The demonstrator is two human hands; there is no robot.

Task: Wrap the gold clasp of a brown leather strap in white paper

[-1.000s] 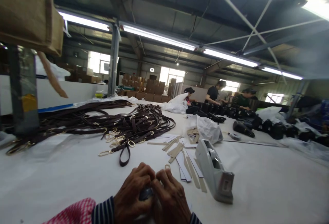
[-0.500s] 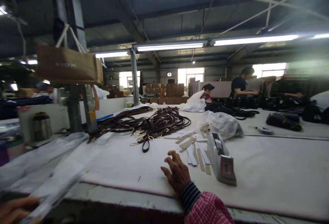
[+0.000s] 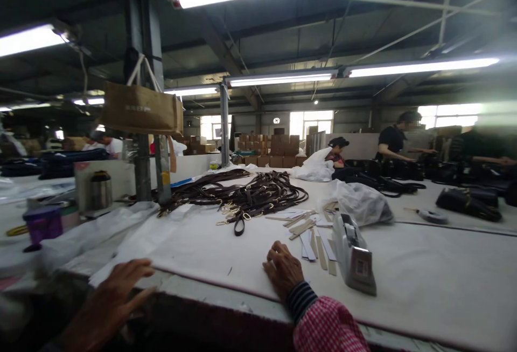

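Observation:
My left hand (image 3: pixel 117 292) hovers at the table's front left edge, fingers stretched and thumb apart, holding nothing. Beside it lies crumpled clear plastic sheeting (image 3: pixel 121 228). My right hand (image 3: pixel 285 270) rests on the white tabletop (image 3: pixel 194 255) with loosely bent fingers and nothing visible in them. Right of that hand are scattered grey and white card strips (image 3: pixel 319 247) and a grey tape dispenser (image 3: pixel 354 255). Farther back spreads a heap of dark brown straps (image 3: pixel 258 193) with gold-coloured clasps.
A clear plastic bag (image 3: pixel 361 201) and a roll of tape (image 3: pixel 432 216) lie behind the dispenser. Black bags (image 3: pixel 468 204) line the right side, where people work. A brown bag (image 3: pixel 141 109) hangs on a metal post (image 3: pixel 161 179). A purple container (image 3: pixel 42 222) stands left.
My left hand has come off the plastic sheeting and moved up and right into fuller view. My right hand's fingers have drawn closer together and lowered. The view has turned left.

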